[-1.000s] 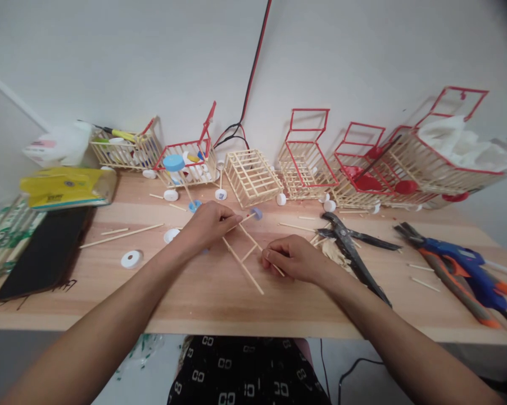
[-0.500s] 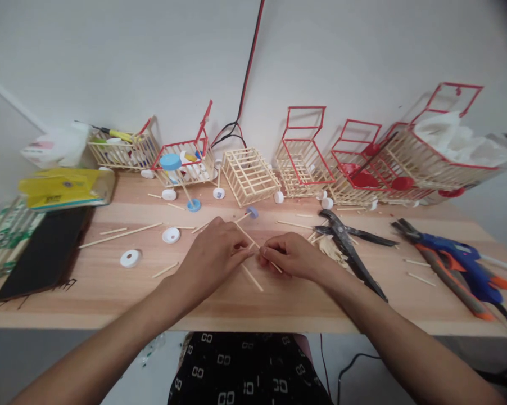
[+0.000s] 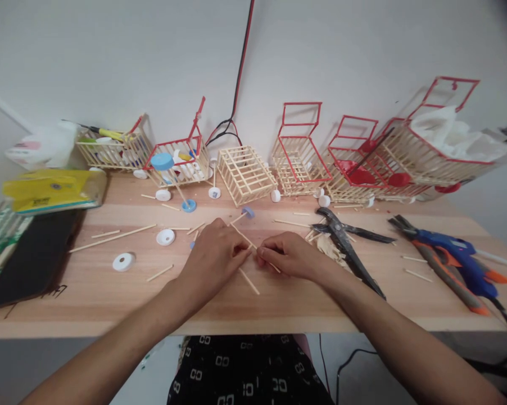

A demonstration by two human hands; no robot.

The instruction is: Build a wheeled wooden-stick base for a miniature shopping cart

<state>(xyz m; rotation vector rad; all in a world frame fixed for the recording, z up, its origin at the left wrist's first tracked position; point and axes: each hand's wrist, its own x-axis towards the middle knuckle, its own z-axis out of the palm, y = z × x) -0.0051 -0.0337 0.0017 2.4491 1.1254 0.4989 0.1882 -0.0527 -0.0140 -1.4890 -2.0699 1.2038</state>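
Between my two hands, low over the table, runs a thin wooden stick [image 3: 243, 234]. My left hand [image 3: 217, 247] pinches it from the left with thumb and forefinger. My right hand [image 3: 285, 253] has its fingers closed round the lower right part of the same stick. A second wooden stick [image 3: 250, 282] slants out from beneath my left hand toward the table's front. Just beyond the hands lies a blue bottle cap [image 3: 248, 212] with a short stick at it. Farther back stands an open-barred stick basket [image 3: 249, 174], without wheels that I can make out.
Several stick carts with red rims, such as this cart [image 3: 302, 163], line the wall. Black pliers [image 3: 346, 244] and a blue glue gun [image 3: 456, 256] lie on the right. White caps [image 3: 123, 261], loose sticks, a yellow packet [image 3: 55, 188] and a black board [image 3: 38, 253] are on the left.
The view has shifted slightly, so the carts and table items sit a little farther left. My hands keep hold of the stick, with the right hand marginally closer to the left.
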